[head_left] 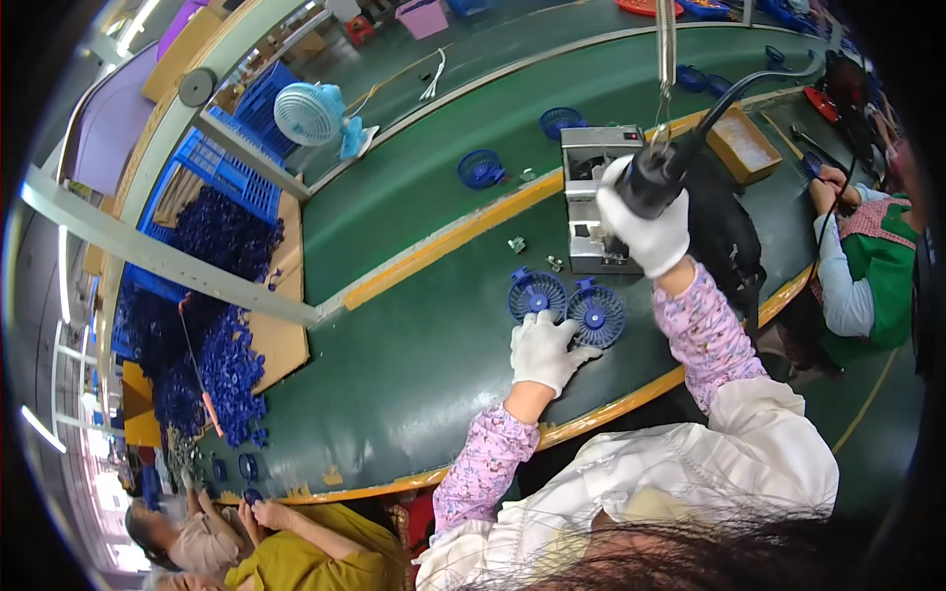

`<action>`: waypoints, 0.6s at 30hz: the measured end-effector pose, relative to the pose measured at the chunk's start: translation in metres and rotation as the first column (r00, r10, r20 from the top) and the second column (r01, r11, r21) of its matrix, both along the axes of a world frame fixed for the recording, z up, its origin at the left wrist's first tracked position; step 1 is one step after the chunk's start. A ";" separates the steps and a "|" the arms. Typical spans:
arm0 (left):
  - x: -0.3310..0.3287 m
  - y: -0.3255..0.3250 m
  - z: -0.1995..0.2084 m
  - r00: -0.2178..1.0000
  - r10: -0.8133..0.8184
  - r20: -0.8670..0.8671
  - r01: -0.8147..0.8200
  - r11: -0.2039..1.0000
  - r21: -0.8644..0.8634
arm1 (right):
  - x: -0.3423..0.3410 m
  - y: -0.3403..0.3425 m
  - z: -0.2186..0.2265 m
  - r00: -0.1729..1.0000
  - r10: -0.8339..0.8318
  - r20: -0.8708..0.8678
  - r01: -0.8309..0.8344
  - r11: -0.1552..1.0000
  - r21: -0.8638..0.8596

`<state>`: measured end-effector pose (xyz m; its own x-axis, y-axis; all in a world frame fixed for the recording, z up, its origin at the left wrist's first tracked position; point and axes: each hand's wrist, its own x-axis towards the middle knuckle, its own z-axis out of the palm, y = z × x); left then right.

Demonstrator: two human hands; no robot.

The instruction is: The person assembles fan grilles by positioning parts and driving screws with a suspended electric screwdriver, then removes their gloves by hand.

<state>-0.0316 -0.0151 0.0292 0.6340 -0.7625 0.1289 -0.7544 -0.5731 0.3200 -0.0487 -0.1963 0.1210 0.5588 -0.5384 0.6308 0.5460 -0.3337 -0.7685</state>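
On the desk (pixel 394 364), two blue guards (pixel 597 315) are apparently steadied by the wide-spread left hand (pixel 547 353); the driver (pixel 650 180) is gripped by the right hand (pixel 652 234). Either guard could be shifted if held loosely.

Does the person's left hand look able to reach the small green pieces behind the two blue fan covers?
Probably yes. The left hand, fingers spread, is at the near side of the blue fan covers; only these low covers seem to lie between it and the small green pieces.
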 end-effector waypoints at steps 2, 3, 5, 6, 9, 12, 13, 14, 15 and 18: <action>-0.001 0.000 -0.003 1.000 -0.009 0.003 0.009 0.999 -0.036 | 0.006 -0.004 -0.002 0.994 0.073 -0.084 -0.060 0.987 0.147; -0.002 0.000 -0.002 1.000 -0.005 0.001 0.005 0.999 -0.034 | 0.009 -0.005 -0.004 0.997 0.032 -0.074 -0.024 0.994 0.106; 0.000 -0.003 -0.001 0.999 0.000 -0.042 0.001 0.999 0.036 | 0.005 -0.005 -0.012 0.994 0.046 -0.100 -0.034 0.992 0.121; 0.000 -0.001 -0.003 1.000 -0.013 -0.020 0.012 0.999 -0.032 | 0.000 0.002 -0.010 0.992 0.065 -0.104 -0.052 0.991 0.123; 0.002 0.002 -0.008 1.000 -0.009 0.014 0.010 0.997 -0.082 | -0.011 0.025 -0.008 0.965 0.224 -0.139 -0.194 0.961 0.199; 0.001 0.002 -0.005 1.000 -0.019 -0.025 0.017 0.997 -0.076 | -0.016 0.042 -0.023 0.920 0.354 -0.169 -0.295 0.908 0.296; 0.001 0.001 -0.003 0.999 -0.015 -0.029 0.013 0.997 -0.078 | -0.016 0.044 -0.030 0.914 0.360 -0.189 -0.294 0.906 0.305; 0.001 0.001 -0.002 0.999 -0.015 -0.040 0.013 0.998 -0.064 | -0.014 0.046 -0.036 0.924 0.322 -0.208 -0.272 0.933 0.236; 0.001 0.000 -0.003 0.999 -0.016 -0.050 0.013 0.999 -0.051 | -0.014 0.048 -0.038 0.907 0.338 -0.251 -0.283 0.931 0.232; 0.001 0.001 -0.006 0.998 -0.008 -0.069 0.003 0.997 -0.080 | -0.012 0.053 -0.043 0.884 0.357 -0.301 -0.293 0.926 0.238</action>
<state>-0.0303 -0.0141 0.0236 0.6391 -0.7552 0.1455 -0.7321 -0.5395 0.4158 -0.0607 -0.1431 0.0777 0.8810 -0.3766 0.2863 0.3013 -0.0200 -0.9533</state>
